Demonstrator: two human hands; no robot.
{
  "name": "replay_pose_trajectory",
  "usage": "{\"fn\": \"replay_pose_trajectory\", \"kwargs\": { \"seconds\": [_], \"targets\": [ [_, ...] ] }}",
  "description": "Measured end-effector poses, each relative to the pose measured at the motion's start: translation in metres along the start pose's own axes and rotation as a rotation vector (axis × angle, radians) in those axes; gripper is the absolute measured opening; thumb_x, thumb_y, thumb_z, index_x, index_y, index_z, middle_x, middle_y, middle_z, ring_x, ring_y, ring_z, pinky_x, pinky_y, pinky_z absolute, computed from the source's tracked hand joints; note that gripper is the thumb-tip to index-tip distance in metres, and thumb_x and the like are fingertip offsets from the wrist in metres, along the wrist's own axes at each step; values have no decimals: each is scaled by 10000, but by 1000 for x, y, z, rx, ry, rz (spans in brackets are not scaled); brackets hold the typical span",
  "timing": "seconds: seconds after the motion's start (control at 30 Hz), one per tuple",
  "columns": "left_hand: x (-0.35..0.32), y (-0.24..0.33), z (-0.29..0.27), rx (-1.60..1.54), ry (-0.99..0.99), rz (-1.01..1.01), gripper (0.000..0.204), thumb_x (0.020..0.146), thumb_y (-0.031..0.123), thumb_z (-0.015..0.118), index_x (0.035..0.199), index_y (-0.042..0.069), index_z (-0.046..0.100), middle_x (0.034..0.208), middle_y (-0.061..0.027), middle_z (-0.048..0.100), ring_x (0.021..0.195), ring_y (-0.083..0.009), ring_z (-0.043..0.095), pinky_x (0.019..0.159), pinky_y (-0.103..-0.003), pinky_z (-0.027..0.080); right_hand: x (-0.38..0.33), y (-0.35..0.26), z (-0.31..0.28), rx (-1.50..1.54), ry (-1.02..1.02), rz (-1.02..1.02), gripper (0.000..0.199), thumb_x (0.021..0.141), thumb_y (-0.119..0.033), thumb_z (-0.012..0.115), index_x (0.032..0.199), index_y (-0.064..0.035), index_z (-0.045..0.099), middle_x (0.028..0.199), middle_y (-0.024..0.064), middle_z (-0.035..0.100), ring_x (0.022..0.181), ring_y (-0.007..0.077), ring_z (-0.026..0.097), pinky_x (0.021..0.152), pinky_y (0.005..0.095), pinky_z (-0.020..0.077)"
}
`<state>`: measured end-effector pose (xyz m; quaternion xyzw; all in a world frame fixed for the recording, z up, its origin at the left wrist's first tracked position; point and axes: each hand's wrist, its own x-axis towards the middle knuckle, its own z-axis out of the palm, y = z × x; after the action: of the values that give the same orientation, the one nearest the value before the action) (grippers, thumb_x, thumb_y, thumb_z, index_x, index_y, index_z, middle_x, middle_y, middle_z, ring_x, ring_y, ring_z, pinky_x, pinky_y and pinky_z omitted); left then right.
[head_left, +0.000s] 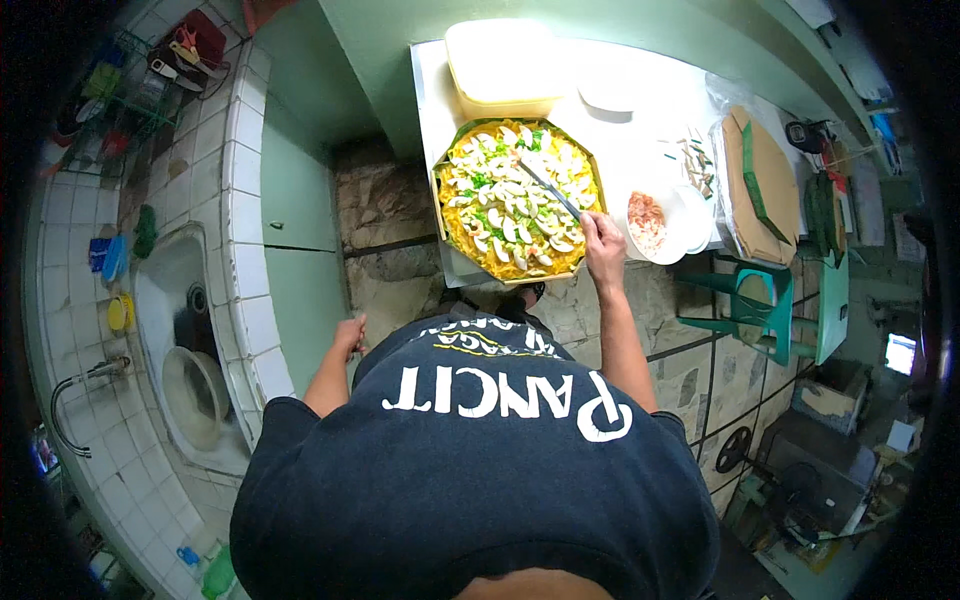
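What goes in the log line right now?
right hand: holds tongs over topped noodles; left hand: loosely curled, apart; nearby: white bowl

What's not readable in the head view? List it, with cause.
All head view:
1. Gripped end of the long tool: covered by the right hand.
2. Inside of the left hand: hidden by its own curl.
3. Whether the cream container is lidded: washed out by glare.
4. Floor of the octagonal tray: buried under food.
5. Content of the lit display: too small, overexposed.
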<state>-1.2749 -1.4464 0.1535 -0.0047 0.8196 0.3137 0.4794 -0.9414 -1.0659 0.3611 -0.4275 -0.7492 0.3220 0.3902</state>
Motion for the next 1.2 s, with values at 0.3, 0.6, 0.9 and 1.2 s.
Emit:
{"fn": "replay_pose_trajectory", "kwargs": {
  "seconds": [0.3,0.6,0.9,1.2],
  "targets": [
    [-2,14,2,15,-14,-15,383,909,422,582,690,112,534,537,20,447,403,-114,388,421,-322,473,-47,-5,-16,-288,-145,-72,198,902,-195,586,929,-20,675,806,129,631,725,284,625,658,348,476],
    [8,49,9,187,-24,79,383,894,429,584,667,124,532,526,16,438,419,-135,405,465,-345,497,-11,25,-131,-334,202,192,195,904,-207,577,907,-38,675,831,122,641,749,306,624,675,374,481],
    [4,79,17,236,-53,169,350,897,412,571,682,138,538,539,28,440,461,-129,434,503,-386,509,10,59,-197,-875,-153,124,206,869,-280,615,1015,-143,661,1031,68,611,968,283,613,792,411,502],
    [1,82,23,192,-36,109,377,906,419,568,671,126,527,551,15,451,461,-141,442,491,-381,507,13,38,-217,-838,-104,173,215,893,-288,574,919,-101,678,919,88,646,851,319,641,734,445,500]
  ]
}}
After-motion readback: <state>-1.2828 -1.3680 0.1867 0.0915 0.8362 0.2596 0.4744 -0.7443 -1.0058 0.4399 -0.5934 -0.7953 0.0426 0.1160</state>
